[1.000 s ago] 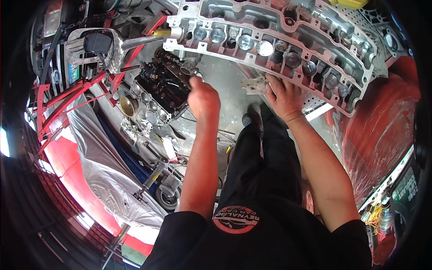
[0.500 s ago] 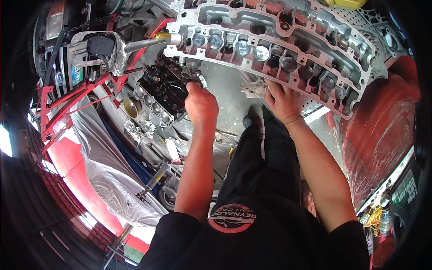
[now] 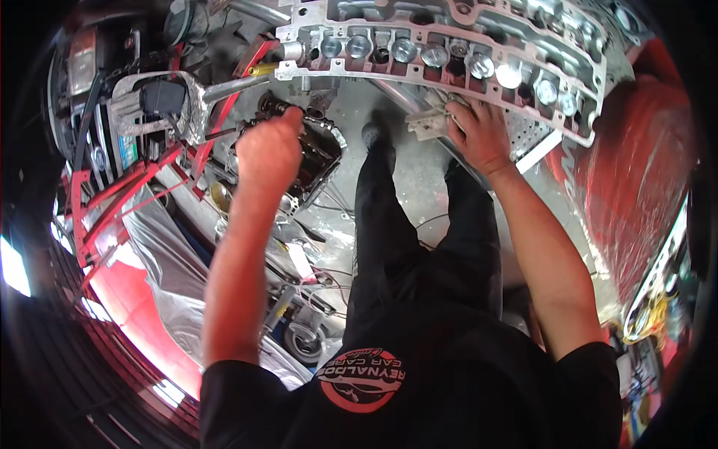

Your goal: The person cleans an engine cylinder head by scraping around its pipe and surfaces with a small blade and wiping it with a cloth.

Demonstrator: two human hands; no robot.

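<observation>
A metal cylinder head (image 3: 351, 67) with a row of shiny round tappets stretches across the top of the view. At its near edge, my right hand (image 3: 482, 135) has its fingers curled on a dirty whitish rag (image 3: 426, 125). My left hand (image 3: 269, 150) is a closed fist, slightly blurred, held in the air to the left of the head's near edge. Whatever it may hold is hidden by the fingers. Below that fist, a dark engine block (image 3: 321, 153) lies on the floor.
A red metal frame (image 3: 134, 179) and a vehicle front stand at the left. Grey sheeting (image 3: 164, 254) covers something below them. A perforated metal surface (image 3: 527, 135) shows under the cylinder head. Plastic-wrapped red panels (image 3: 621, 172) stand right. Cables and a wheel (image 3: 304, 340) lie near my legs.
My left fist has moved left, away from the middle. The view has shifted, and the cylinder head sits higher in it. My right hand stays by the rag at the head's edge.
</observation>
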